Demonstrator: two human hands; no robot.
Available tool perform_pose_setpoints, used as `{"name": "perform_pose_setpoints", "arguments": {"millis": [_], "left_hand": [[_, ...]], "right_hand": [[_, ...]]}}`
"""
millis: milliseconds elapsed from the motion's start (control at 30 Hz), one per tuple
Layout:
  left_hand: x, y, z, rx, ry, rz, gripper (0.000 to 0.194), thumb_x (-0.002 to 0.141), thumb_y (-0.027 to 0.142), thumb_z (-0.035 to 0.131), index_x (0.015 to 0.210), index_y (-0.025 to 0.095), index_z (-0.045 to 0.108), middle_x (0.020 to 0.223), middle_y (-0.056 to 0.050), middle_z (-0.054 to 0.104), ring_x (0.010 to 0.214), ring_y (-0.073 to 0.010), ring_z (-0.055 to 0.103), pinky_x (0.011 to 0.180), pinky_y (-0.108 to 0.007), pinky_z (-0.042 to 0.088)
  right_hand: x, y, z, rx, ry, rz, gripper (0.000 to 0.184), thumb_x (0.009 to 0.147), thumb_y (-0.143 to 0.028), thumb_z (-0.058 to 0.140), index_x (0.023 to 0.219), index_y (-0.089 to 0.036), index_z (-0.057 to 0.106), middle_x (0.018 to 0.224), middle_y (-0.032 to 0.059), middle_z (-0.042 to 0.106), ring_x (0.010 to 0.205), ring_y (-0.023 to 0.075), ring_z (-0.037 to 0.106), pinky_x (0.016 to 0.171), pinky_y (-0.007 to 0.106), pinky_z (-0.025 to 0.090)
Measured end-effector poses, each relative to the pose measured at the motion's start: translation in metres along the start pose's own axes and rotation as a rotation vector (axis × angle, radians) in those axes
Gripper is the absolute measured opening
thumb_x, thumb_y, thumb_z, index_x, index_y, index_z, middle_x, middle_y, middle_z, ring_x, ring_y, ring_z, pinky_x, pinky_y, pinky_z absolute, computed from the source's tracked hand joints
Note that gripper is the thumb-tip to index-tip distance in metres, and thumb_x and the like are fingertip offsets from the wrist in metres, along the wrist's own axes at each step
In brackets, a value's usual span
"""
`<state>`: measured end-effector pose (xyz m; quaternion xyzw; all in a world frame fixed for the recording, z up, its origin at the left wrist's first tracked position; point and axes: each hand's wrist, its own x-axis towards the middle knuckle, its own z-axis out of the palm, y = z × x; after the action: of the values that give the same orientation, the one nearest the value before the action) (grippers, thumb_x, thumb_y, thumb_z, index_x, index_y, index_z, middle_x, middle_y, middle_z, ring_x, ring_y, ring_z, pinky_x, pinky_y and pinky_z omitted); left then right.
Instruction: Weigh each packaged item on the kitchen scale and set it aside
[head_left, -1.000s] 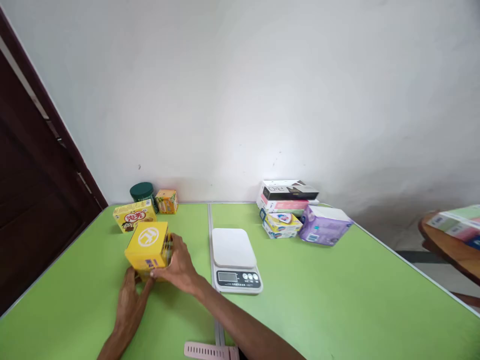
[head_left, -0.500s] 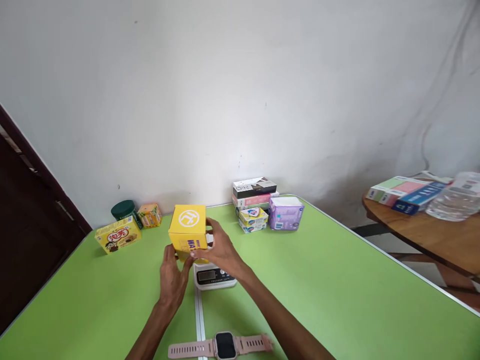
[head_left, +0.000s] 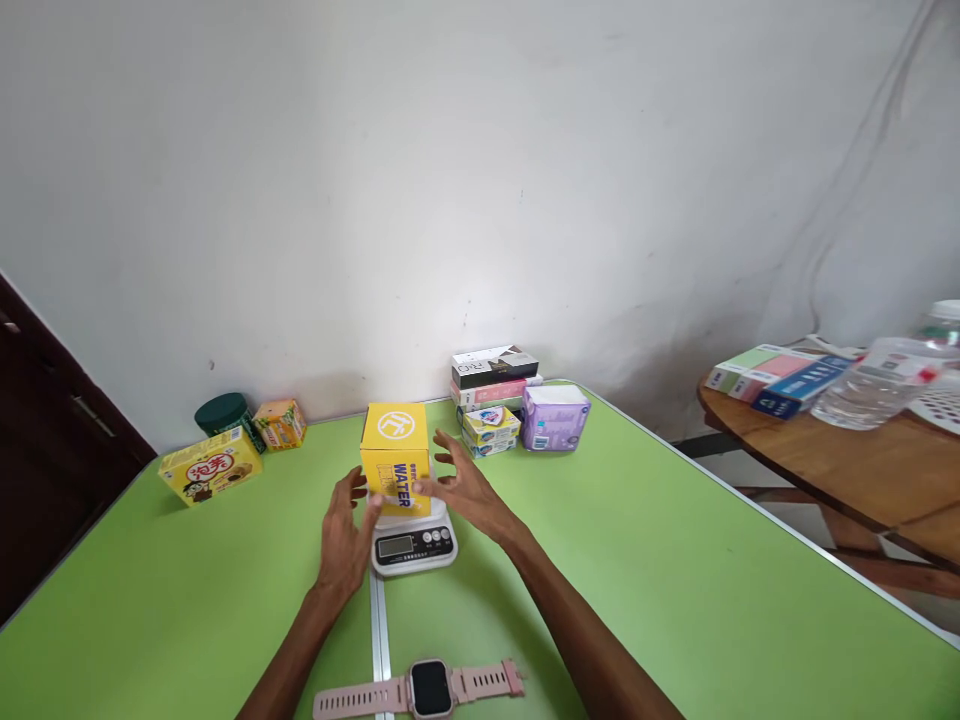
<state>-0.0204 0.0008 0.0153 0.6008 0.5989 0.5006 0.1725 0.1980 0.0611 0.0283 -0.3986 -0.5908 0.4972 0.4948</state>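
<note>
A yellow box (head_left: 395, 465) printed with "WATER" stands upright on the white kitchen scale (head_left: 414, 547), covering most of its platform. The scale's dark display and its buttons face me. To the left of the box is my left hand (head_left: 347, 532), fingers apart and nothing held. My right hand (head_left: 474, 490) hovers at the box's right side, also open, with the thumb in front of the box's face. Whether either thumb still touches the cardboard I cannot tell. Closer to me, a pink-strapped smartwatch (head_left: 430, 688) lies flat on the green table (head_left: 637, 600).
At the back left stand a yellow snack box (head_left: 212, 467), a dark green tub (head_left: 225, 412) and a small orange box (head_left: 280, 424). Stacked boxes (head_left: 495, 370) and a purple pack (head_left: 555, 418) sit by the wall. A wooden table (head_left: 847, 470) on the right holds boxes and a plastic bottle.
The yellow box has come down onto the scale, and both hands have loosened and spread away from its sides. My view has shifted slightly, moving the scene left.
</note>
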Motion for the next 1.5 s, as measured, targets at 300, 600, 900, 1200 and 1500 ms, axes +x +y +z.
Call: {"name": "perform_pose_setpoints", "arguments": {"millis": [300, 600, 900, 1200, 1500], "left_hand": [[-0.004, -0.064, 0.004, -0.278, 0.106, -0.293, 0.081, 0.095, 0.082, 0.037, 0.138, 0.016, 0.056, 0.136, -0.020, 0.068, 0.124, -0.0308, 0.069, 0.113, -0.051, 0.051], [-0.005, -0.068, 0.002, -0.277, 0.146, -0.293, 0.080, 0.093, 0.084, 0.040, 0.133, 0.017, 0.060, 0.129, -0.018, 0.071, 0.113, -0.0293, 0.074, 0.106, -0.051, 0.056], [-0.017, -0.039, -0.003, -0.100, 0.118, -0.089, 0.074, 0.101, 0.071, 0.036, 0.153, 0.019, 0.045, 0.157, -0.020, 0.050, 0.148, -0.0327, 0.049, 0.125, -0.054, 0.036], [-0.016, 0.039, 0.022, -0.249, -0.072, 0.023, 0.068, 0.105, 0.063, 0.038, 0.159, 0.022, 0.035, 0.155, -0.016, 0.050, 0.143, -0.0296, 0.050, 0.122, -0.047, 0.040], [-0.036, 0.096, 0.059, -0.354, -0.226, 0.145, 0.068, 0.105, 0.057, 0.046, 0.163, 0.025, 0.028, 0.160, -0.016, 0.043, 0.147, -0.0306, 0.045, 0.121, -0.050, 0.039]], "right_hand": [[-0.018, 0.061, 0.018, 0.035, 0.390, 0.055, 0.098, 0.086, -0.094, 0.038, 0.148, -0.020, 0.057, 0.150, 0.0187, 0.060, 0.139, 0.0329, 0.057, 0.117, 0.053, 0.044], [-0.022, 0.060, 0.021, 0.005, 0.434, 0.062, 0.093, 0.088, -0.093, 0.033, 0.133, -0.018, 0.067, 0.128, 0.0180, 0.072, 0.120, 0.0328, 0.069, 0.107, 0.052, 0.052], [-0.037, 0.038, 0.028, -0.185, 0.441, -0.170, 0.071, 0.102, -0.071, 0.035, 0.141, -0.020, 0.064, 0.146, 0.0163, 0.063, 0.140, 0.0323, 0.055, 0.122, 0.055, 0.037], [-0.048, -0.001, 0.072, -0.088, 0.261, -0.252, 0.066, 0.104, -0.059, 0.046, 0.160, -0.026, 0.036, 0.161, 0.0114, 0.046, 0.150, 0.0274, 0.043, 0.125, 0.047, 0.037], [-0.072, -0.022, 0.003, -0.165, 0.425, -0.262, 0.052, 0.103, -0.054, 0.050, 0.143, -0.022, 0.051, 0.136, 0.0138, 0.065, 0.123, 0.0297, 0.063, 0.106, 0.046, 0.052]]}}
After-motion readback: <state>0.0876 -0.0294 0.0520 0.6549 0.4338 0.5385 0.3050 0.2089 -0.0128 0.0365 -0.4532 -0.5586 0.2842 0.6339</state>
